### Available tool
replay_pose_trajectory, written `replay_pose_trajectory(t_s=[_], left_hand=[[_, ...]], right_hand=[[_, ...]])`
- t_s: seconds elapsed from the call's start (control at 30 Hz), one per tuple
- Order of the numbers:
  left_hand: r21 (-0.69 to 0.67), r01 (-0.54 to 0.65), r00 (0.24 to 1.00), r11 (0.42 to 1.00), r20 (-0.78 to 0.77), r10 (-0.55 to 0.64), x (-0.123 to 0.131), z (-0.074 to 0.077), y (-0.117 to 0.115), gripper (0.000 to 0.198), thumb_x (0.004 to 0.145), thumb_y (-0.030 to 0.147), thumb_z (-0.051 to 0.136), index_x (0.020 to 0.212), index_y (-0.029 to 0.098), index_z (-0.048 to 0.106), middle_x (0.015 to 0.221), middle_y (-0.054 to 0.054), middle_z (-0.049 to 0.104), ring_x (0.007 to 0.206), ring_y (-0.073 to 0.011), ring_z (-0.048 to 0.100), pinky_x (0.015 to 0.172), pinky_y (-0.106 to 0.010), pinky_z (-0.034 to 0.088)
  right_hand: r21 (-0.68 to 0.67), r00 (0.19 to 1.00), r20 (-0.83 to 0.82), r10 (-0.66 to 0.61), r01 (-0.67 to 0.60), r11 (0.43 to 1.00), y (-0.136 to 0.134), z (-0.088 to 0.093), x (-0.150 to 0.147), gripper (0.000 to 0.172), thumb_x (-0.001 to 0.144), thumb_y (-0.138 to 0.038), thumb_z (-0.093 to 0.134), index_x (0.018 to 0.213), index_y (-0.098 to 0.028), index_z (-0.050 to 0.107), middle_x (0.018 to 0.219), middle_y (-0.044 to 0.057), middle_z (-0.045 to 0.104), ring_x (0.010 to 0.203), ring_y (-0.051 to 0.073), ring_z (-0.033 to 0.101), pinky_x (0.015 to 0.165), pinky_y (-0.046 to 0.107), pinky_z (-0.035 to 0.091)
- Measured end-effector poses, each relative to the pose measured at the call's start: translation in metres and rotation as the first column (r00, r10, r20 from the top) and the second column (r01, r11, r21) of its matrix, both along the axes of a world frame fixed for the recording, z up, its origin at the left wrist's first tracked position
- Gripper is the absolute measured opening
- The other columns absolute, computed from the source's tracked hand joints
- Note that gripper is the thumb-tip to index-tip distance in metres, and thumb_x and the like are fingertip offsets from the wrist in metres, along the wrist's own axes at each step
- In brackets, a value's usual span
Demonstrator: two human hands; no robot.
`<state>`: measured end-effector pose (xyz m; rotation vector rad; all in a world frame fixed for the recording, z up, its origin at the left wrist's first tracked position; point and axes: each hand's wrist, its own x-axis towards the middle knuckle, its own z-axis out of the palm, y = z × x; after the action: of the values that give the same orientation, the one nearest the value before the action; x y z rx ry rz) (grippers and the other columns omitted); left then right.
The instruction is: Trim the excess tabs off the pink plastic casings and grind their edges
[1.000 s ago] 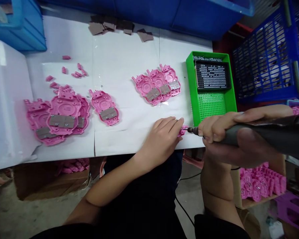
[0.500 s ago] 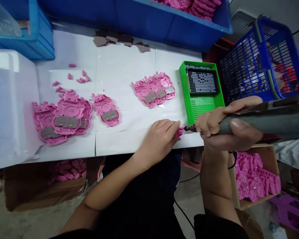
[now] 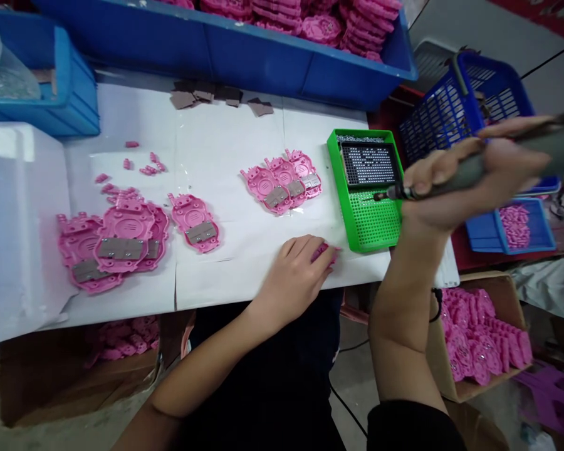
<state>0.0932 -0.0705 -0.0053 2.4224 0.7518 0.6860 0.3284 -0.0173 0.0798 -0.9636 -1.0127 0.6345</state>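
My left hand [image 3: 301, 272] is closed over a small pink plastic part [image 3: 323, 252] at the table's front edge; most of that part is hidden under the fingers. My right hand [image 3: 455, 175] grips a grey electric screwdriver [image 3: 470, 172], its bit hovering over the green tray [image 3: 351, 219]. In the tray sits a black screw plate [image 3: 373, 164] with rows of screws. Left of the tray, three pink plastic shells [image 3: 266, 181] with grey plates overlap. Another pink shell [image 3: 195, 216] lies alone, and a group of shells [image 3: 126, 228] rests further left.
Small pink pieces [image 3: 149, 169] and grey-brown squares [image 3: 192, 97] lie on the white tabletop [image 3: 235, 138]. A long blue bin [image 3: 263, 59] with pink shells borders the back. At the right stand a blue basket [image 3: 432, 113] and a cardboard box [image 3: 493, 388]. A white foam box [image 3: 23, 219] stands left.
My right hand has lifted the electric screwdriver off the pink part and moved it up and right, over the green tray. My left hand stays on the part. The camera view has shifted slightly.
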Motion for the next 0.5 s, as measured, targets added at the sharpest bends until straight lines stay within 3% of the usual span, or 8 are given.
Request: replay_pose_trajectory(t_s=[0.07,0.13,0.33,0.5], left_hand=[[0.021,-0.049,0.999,0.999,0.002,0.049,0.000,-0.001,-0.003,0.029,0.102,0.033,0.059,0.127,0.019,0.063,0.131,-0.011,0.067,0.126,-0.0294,0.059,0.104,-0.044,0.049],[0.035,-0.111,0.994,0.993,0.012,0.111,-0.001,-0.002,-0.005,0.026,0.101,0.035,0.061,0.122,0.021,0.067,0.130,-0.010,0.069,0.128,-0.0309,0.058,0.106,-0.046,0.048],[0.044,-0.179,0.983,0.983,0.038,0.177,-0.003,-0.004,-0.007,0.019,0.101,0.028,0.062,0.117,0.024,0.071,0.127,-0.005,0.074,0.126,-0.0291,0.061,0.105,-0.048,0.046],[0.022,-0.155,0.985,0.988,0.075,0.153,-0.004,-0.007,-0.005,0.021,0.100,0.026,0.063,0.120,0.022,0.071,0.126,-0.004,0.074,0.124,-0.0262,0.063,0.103,-0.044,0.048]], right_hand=[[0.116,0.980,-0.011,-0.197,0.197,0.973,0.023,-0.009,-0.009,0.017,0.081,-0.038,0.062,0.081,-0.028,0.048,0.046,-0.010,0.037,0.034,0.010,0.030,0.035,0.027,0.031],[0.092,0.955,-0.030,-0.294,0.296,0.951,0.037,-0.016,-0.022,0.009,0.078,-0.032,0.057,0.081,-0.027,0.050,0.044,-0.011,0.034,0.032,0.009,0.024,0.032,0.028,0.026],[0.017,0.936,-0.079,-0.343,0.346,0.938,0.036,-0.019,-0.037,0.008,0.078,-0.029,0.046,0.083,-0.024,0.050,0.043,-0.011,0.032,0.032,0.009,0.020,0.033,0.026,0.023],[-0.010,0.939,-0.065,-0.338,0.338,0.941,0.038,-0.021,-0.037,0.008,0.081,-0.032,0.048,0.079,-0.025,0.043,0.044,-0.011,0.028,0.034,0.010,0.021,0.035,0.028,0.022]])
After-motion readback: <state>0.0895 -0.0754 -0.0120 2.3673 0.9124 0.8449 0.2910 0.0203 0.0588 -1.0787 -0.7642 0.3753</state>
